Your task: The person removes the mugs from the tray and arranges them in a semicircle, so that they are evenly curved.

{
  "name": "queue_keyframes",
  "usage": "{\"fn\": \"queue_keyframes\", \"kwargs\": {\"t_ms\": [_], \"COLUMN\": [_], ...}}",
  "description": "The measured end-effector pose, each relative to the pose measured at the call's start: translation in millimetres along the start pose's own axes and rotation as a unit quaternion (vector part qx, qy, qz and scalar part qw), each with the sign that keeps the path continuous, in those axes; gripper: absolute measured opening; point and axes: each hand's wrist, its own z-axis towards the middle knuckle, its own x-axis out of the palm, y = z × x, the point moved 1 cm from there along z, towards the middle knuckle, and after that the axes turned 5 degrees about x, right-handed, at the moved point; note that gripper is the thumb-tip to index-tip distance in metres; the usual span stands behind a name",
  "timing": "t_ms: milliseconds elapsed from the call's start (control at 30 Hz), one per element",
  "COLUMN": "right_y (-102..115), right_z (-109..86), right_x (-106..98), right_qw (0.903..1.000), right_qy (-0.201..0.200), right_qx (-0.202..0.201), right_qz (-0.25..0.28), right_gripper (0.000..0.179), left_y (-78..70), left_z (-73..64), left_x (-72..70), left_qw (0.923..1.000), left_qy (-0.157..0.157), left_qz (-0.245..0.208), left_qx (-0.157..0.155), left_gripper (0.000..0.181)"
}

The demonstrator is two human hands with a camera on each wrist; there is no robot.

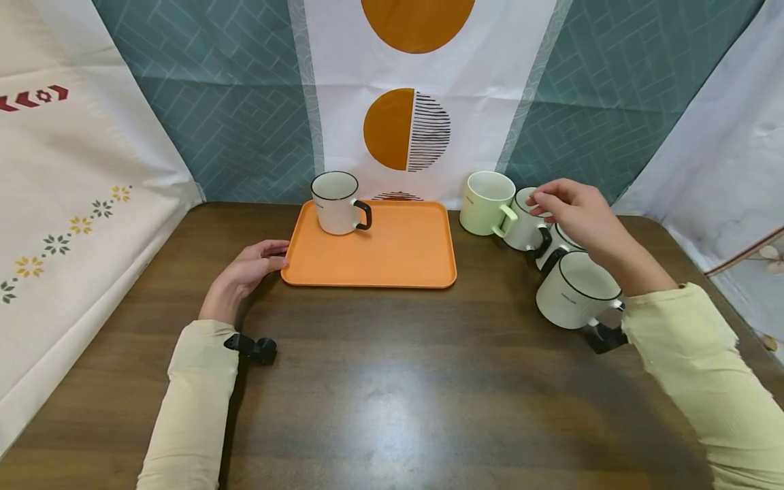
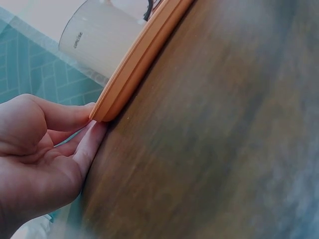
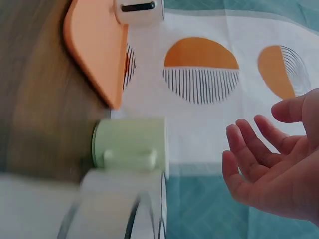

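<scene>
My left hand point(image 1: 254, 267) pinches the left edge of an orange tray point(image 1: 404, 252), thumb at the rim and fingers beneath it, as the left wrist view shows. Toward the tray's back left corner stands an upright white mug point(image 1: 335, 204) with a black rim and black handle. My right hand point(image 1: 578, 212) hovers over the group of mugs at the right, fingers loosely bent and holding nothing. Beneath and beside it are a light green mug point(image 1: 480, 204), a white mug point(image 1: 522, 228), another white mug point(image 1: 547, 253) partly hidden by the hand, and a nearer white mug point(image 1: 569, 299).
The brown wooden table point(image 1: 367, 381) stretches in front of the tray. Behind it hangs a patterned cloth point(image 1: 233, 102), with white cloths at both sides. The mugs at the right stand close together in a row, handles toward the right or front.
</scene>
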Motion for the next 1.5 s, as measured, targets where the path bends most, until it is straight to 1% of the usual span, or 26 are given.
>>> {"fn": "queue_keyframes", "kwargs": {"t_ms": [100,167,300,433,567,733,800,933,1000,1067,1233,1267,1333,1433,1500], "right_y": [16,23,29,32,37,40,40,41,42,44,47,48,48,48,47], "right_z": [17.7,29.3,50.6,69.3,83.2,94.1,96.8,100.6,102.0,104.7,110.4,111.3,113.3,116.7,117.9], "right_x": [18,32,62,96,131,170,184,207,217,227,245,247,251,256,258], "right_qw": [0.9997,0.9988,0.9944,0.9873,0.9769,0.9568,0.9485,0.9403,0.9405,0.9431,0.9557,0.9561,0.9546,0.9485,0.9435], "right_qy": [0.023,0.041,0.069,0.081,0.094,0.106,0.103,0.085,0.074,0.064,0.038,0.030,0.011,-0.013,-0.024], "right_qx": [0.001,0.005,0.027,0.053,0.076,0.094,0.094,0.081,0.074,0.067,0.059,0.057,0.049,0.039,0.035], "right_qz": [0.007,0.024,0.076,0.126,0.176,0.253,0.284,0.319,0.323,0.319,0.286,0.286,0.293,0.314,0.329], "right_gripper": [0.039,0.038,0.037,0.035,0.034,0.036,0.036,0.037,0.036,0.037,0.036,0.036,0.037,0.038,0.034], "left_y": [0.1,-0.2,-0.4,0.4,1.9,4.2,4.6,2.8,2.2,1.6,2.6,3.0,3.3,3.7,3.5], "left_z": [-1.0,-1.0,-0.2,0.8,0.5,-2.3,-3.7,-5.0,-4.5,-3.7,-1.2,-0.7,-0.2,0.7,1.0], "left_x": [-2.2,-3.7,-5.1,-5.7,-6.7,-8.0,-8.1,-7.3,-6.9,-6.1,-4.5,-4.3,-4.0,-2.9,-1.7], "left_qw": [1.0000,1.0000,1.0000,1.0000,0.9999,1.0000,1.0000,1.0000,1.0000,0.9999,0.9999,0.9999,0.9999,0.9998,0.9998], "left_qy": [-0.004,-0.006,-0.007,-0.009,-0.010,-0.006,-0.003,-0.004,-0.008,-0.010,-0.012,-0.012,-0.014,-0.015,-0.013], "left_qz": [-0.004,-0.005,-0.001,0.000,-0.001,0.000,0.001,-0.002,-0.003,-0.004,-0.005,-0.002,-0.005,-0.008,-0.012], "left_qx": [-0.002,-0.002,-0.002,-0.004,-0.004,-0.003,-0.003,-0.001,-0.002,-0.003,-0.006,-0.006,-0.007,-0.006,-0.007], "left_gripper": [0.057,0.057,0.058,0.058,0.058,0.058,0.058,0.058,0.058,0.057,0.056,0.056,0.057,0.057,0.057]}}
